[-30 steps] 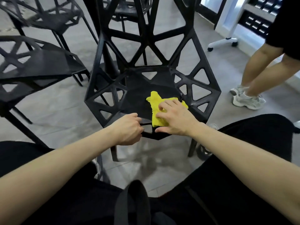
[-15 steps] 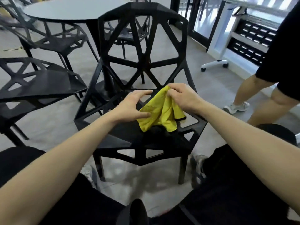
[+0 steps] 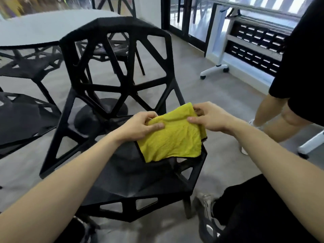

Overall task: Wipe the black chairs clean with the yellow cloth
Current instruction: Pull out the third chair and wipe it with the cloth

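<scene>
grey floor, round table [image 3: 43, 28] behind. yellow cloth [image 3: 172, 135] lifted clear above the black chair [image 3: 122, 95] seat, left hand [image 3: 140, 127] and right hand [image 3: 208, 118] each pinching a top corner, likely refolding for a fresh face.

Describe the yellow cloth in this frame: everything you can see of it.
The yellow cloth looks like soft, wrinkled terry with a thin dark edge trim. It is spread out, hanging above the black chair's seat. The left hand pinches its upper left edge, the right hand its upper right corner. The lower edge hangs free.
</scene>
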